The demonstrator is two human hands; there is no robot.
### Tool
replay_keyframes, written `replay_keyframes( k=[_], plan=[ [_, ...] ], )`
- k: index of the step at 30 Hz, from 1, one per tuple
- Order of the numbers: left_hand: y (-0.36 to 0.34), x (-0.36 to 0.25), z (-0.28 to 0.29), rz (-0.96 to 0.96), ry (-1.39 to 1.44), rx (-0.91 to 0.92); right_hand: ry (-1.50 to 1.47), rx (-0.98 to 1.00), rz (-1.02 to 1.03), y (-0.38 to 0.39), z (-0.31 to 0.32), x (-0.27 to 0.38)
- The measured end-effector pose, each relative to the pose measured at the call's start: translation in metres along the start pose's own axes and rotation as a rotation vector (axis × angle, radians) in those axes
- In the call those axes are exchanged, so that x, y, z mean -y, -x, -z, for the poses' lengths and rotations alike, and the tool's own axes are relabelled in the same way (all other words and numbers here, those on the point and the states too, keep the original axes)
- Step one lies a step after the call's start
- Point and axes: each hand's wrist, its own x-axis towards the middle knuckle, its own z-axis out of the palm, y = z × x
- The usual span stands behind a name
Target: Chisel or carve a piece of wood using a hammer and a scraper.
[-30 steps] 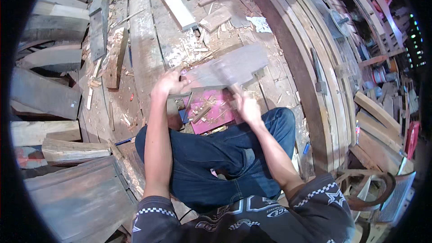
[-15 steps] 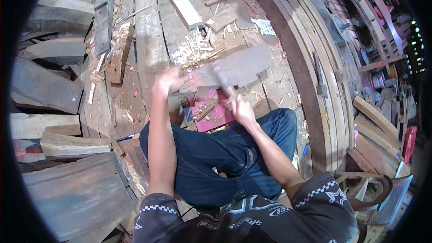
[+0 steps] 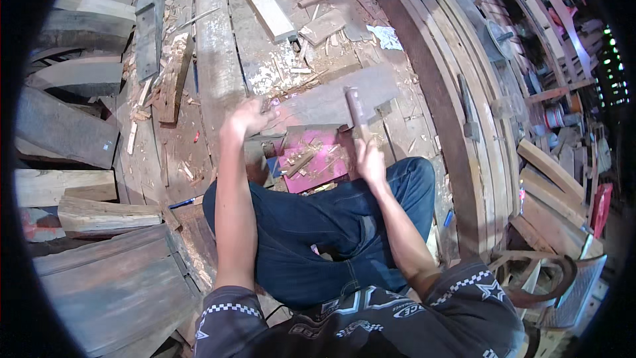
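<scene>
My right hand [image 3: 370, 162] is closed round the lower end of a short brown stick-like tool [image 3: 356, 107], which points up and away over a flat grey board [image 3: 318, 103]. What kind of tool it is, I cannot make out. At the board's left end, my left hand [image 3: 248, 118] is bent with its fingers curled in. A small pinkish bit shows by its fingertips, and whatever they grip is too small to name. Between the board and my crossed legs lies a pink panel [image 3: 328, 171], with wood chips and a small wood strip [image 3: 300, 164] on it.
Wood chips litter the plank floor [image 3: 215, 46]. Thick beams [image 3: 457, 113] run along the right, with a hammer-like tool [image 3: 469, 113] on them. Curved timber pieces [image 3: 79, 73] are stacked at left. A pale plank [image 3: 265, 6] and a rough block [image 3: 177, 83] lie ahead.
The tool in my right hand, blurred and tilted left over the board before, now stands more upright and farther right. My right hand has shifted slightly right; my left hand stays by the board.
</scene>
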Motion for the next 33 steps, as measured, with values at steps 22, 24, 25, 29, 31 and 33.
replay_keyframes(
  k=[22,24,25,29,31,33],
  plan=[
    [-0.001,-0.004,0.002,-0.001,-0.002,0.047,-0.321,0.254,0.09,-0.011,-0.013,-0.011],
    [-0.004,-0.001,0.0,0.005,0.009,0.067,-0.492,0.303,0.011,-0.013,-0.019,-0.006],
    [-0.005,0.003,-0.004,-0.003,0.02,0.05,-0.494,0.309,0.013,-0.011,-0.017,0.001],
    [-0.005,0.011,-0.006,-0.01,-0.003,0.012,-0.691,0.57,-0.219,-0.008,-0.01,0.014],
    [-0.006,0.001,-0.003,-0.034,0.005,0.013,-0.582,0.535,-0.113,-0.014,-0.016,0.002],
    [-0.01,-0.006,-0.002,-0.057,0.012,0.015,-0.388,0.157,0.261,-0.022,-0.032,-0.016]
  ],
)
